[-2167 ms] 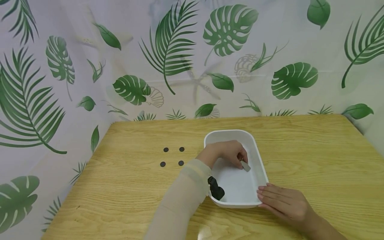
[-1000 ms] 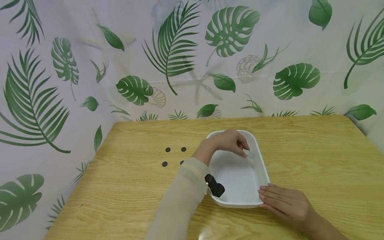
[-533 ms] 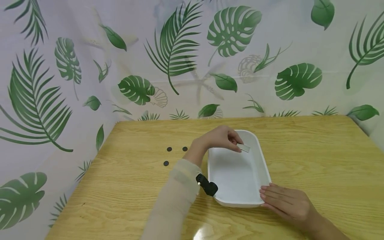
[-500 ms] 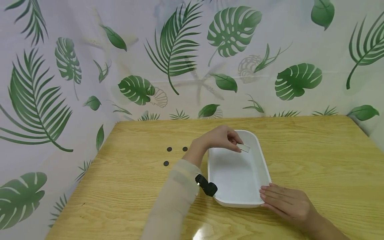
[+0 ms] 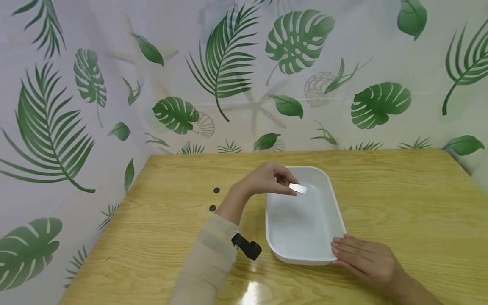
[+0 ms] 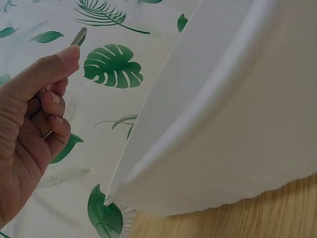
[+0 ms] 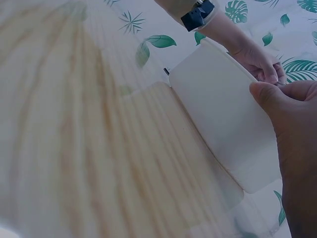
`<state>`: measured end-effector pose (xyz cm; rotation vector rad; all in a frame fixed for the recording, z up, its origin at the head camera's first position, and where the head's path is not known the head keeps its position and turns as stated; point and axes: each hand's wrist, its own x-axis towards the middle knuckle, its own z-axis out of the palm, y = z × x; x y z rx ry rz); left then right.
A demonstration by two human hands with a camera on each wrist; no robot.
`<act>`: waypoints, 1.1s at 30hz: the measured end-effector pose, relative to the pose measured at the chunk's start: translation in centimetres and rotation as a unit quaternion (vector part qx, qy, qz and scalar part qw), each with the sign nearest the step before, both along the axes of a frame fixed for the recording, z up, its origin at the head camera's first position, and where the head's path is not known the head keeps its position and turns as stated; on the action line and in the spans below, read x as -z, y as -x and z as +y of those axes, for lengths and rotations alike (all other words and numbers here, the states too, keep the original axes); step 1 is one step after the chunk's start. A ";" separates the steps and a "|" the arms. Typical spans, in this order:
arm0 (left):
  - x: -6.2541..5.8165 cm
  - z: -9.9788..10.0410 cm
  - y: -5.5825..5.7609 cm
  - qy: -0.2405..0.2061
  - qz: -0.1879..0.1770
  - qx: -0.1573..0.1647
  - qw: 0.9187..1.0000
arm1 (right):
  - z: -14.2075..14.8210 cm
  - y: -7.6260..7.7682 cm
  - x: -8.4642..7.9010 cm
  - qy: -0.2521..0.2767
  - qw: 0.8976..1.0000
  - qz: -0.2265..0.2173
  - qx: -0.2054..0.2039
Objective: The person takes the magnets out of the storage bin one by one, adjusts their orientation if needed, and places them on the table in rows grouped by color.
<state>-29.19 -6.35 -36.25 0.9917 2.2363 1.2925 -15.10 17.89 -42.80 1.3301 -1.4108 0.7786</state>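
Observation:
My left hand (image 5: 267, 180) pinches a small flat silver rectangular piece (image 5: 299, 188) between thumb and fingers. The piece overlaps the far part of a white rectangular tub (image 5: 272, 245) in the head view. In the left wrist view the silver piece (image 6: 79, 36) pokes up past the thumb tip, beside the tub's tall pale wall (image 6: 233, 148). My right hand (image 5: 367, 262) grips the tub's near right corner. From the right wrist, its thumb (image 7: 267, 96) lies against the outer wall at the rim, fingers behind.
Two dark round discs (image 5: 216, 190) (image 5: 212, 208) lie on the wooden table (image 5: 152, 237) left of the tub. A black wrist camera (image 5: 248, 246) is strapped on the left sleeve. A leaf-patterned cloth (image 5: 244, 76) stands behind the table.
My left hand has lifted the silver piece from low in the tub and moved left with it. The forearm now covers some of the discs. My right hand has stayed at the corner.

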 end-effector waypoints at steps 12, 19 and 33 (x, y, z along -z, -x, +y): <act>0.9 -2.7 -1.6 0.012 -0.007 -0.029 0.999 | 0.0 0.0 -0.1 0.004 1.000 -0.005 -0.008; 2.1 -4.2 -2.3 0.001 -0.021 -0.059 0.998 | -0.1 0.1 0.0 0.007 1.000 -0.006 -0.011; 3.7 -8.2 -3.5 0.016 0.019 -0.095 0.995 | -0.1 0.0 0.2 0.011 1.000 -0.009 -0.011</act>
